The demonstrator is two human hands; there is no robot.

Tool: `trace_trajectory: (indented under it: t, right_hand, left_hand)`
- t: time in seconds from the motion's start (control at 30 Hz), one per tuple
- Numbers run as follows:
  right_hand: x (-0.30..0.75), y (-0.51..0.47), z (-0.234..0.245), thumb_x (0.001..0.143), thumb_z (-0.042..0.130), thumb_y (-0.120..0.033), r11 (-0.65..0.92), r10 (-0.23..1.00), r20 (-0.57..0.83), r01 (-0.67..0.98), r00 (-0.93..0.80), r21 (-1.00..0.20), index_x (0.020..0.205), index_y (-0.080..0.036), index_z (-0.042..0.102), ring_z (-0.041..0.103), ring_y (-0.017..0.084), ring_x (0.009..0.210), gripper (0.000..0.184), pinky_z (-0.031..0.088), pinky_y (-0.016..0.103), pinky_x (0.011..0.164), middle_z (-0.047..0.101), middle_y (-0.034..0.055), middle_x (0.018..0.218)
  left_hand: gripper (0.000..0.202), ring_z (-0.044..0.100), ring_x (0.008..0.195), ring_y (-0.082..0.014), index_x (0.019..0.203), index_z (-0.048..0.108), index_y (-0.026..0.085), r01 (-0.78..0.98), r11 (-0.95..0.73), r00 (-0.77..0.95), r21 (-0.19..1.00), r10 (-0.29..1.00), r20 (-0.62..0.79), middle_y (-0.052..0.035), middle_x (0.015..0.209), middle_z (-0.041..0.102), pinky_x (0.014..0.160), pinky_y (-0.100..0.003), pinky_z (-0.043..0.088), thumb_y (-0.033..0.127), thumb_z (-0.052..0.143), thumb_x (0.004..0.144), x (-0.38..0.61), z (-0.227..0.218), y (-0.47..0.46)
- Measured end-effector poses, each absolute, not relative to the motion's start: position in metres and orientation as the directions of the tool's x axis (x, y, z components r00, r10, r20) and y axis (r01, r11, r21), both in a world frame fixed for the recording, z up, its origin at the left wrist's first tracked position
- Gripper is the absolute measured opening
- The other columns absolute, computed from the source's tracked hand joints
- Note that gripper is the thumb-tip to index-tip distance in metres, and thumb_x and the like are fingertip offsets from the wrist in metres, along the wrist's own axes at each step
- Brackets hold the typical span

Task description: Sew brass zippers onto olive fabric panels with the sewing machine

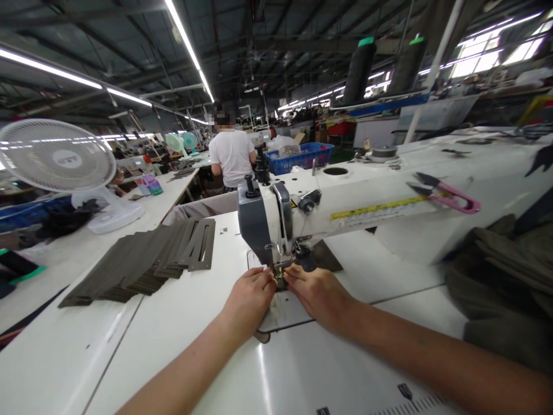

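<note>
Closely together, the left hand [249, 297] and right hand [319, 294] pinch a small olive fabric piece [277, 279] at the needle of a white industrial sewing machine [367, 202], fingers clenched on either side of it beneath the presser foot. A yellow label [377, 210] runs along the machine's arm, its print too small to read. Pink-handled steel thread snips [449, 199] rest against the arm. Left of the machine, slotted olive strips [142, 259] overlap in a long fanned row on the white bench [99, 340]; rumpled olive cloth [496, 276] is heaped on the right. Farther off, a person in a white T-shirt [231, 158] stands near a blue plastic crate [300, 158].
</note>
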State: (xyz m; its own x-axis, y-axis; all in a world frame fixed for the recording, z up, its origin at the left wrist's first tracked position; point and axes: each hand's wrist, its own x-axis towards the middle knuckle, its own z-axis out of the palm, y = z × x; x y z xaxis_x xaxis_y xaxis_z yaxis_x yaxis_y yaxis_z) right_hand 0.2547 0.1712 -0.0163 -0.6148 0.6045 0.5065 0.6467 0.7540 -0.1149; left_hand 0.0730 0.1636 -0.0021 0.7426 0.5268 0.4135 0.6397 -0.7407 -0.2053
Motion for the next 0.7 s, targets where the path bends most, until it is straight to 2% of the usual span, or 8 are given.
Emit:
trace_trajectory:
  t: [0.17, 0.47, 0.6, 0.67, 0.7]
  right_hand:
    - [0.254, 0.172, -0.016, 0.084, 0.044, -0.008, 0.756, 0.608, 0.487, 0.644, -0.627, -0.114, 0.091, -0.011, 0.064, 0.064, 0.022, 0.085, 0.021, 0.052, 0.032, 0.073, 0.066, 0.0115, 0.099]
    - [0.25, 0.17, -0.02, 0.088, 0.038, -0.011, 0.722, 0.644, 0.51, 0.673, -0.57, -0.16, 0.089, -0.012, 0.064, 0.064, 0.02, 0.085, 0.026, 0.051, 0.029, 0.077, 0.067, 0.011, 0.094]
    - [0.249, 0.169, -0.017, 0.085, 0.044, -0.009, 0.692, 0.692, 0.462, 0.691, -0.554, -0.208, 0.088, -0.014, 0.064, 0.064, 0.019, 0.08, 0.021, 0.05, 0.029, 0.073, 0.067, 0.0097, 0.093]
    - [0.256, 0.17, -0.011, 0.08, 0.054, -0.015, 0.708, 0.683, 0.441, 0.674, -0.582, -0.208, 0.095, -0.015, 0.062, 0.062, 0.02, 0.085, 0.017, 0.049, 0.031, 0.077, 0.066, 0.0093, 0.097]
    - [0.261, 0.171, -0.008, 0.077, 0.059, -0.021, 0.706, 0.683, 0.432, 0.682, -0.588, -0.189, 0.099, -0.015, 0.061, 0.061, 0.022, 0.091, 0.023, 0.047, 0.034, 0.081, 0.065, 0.0103, 0.101]
  left_hand:
    - [0.007, 0.063, 0.083, -0.021, 0.083, 0.059, 0.009, 0.632, -0.746, 0.75, -0.208, 0.522, 0.406, -0.0093, 0.088, 0.066, 0.085, -0.034, 0.048, 0.007, 0.055, 0.079, 0.073, -0.002, 0.164]
    - [0.006, 0.063, 0.083, -0.0193, 0.082, 0.059, 0.01, 0.71, -0.687, 0.679, -0.155, 0.609, 0.41, -0.0078, 0.088, 0.066, 0.086, -0.032, 0.048, 0.005, 0.058, 0.078, 0.075, -0.007, 0.162]
    - [0.006, 0.063, 0.082, -0.0175, 0.079, 0.058, 0.012, 0.721, -0.678, 0.659, -0.14, 0.61, 0.44, -0.0057, 0.087, 0.065, 0.086, -0.032, 0.048, 0.006, 0.058, 0.078, 0.073, -0.007, 0.164]
    - [0.006, 0.062, 0.083, -0.0172, 0.079, 0.059, 0.014, 0.722, -0.686, 0.644, -0.095, 0.614, 0.456, -0.005, 0.088, 0.065, 0.085, -0.032, 0.048, 0.008, 0.057, 0.079, 0.07, -0.006, 0.163]
    - [0.005, 0.062, 0.085, -0.0177, 0.08, 0.059, 0.014, 0.721, -0.69, 0.636, -0.07, 0.618, 0.462, -0.0052, 0.09, 0.065, 0.084, -0.032, 0.049, 0.009, 0.056, 0.079, 0.068, -0.004, 0.161]
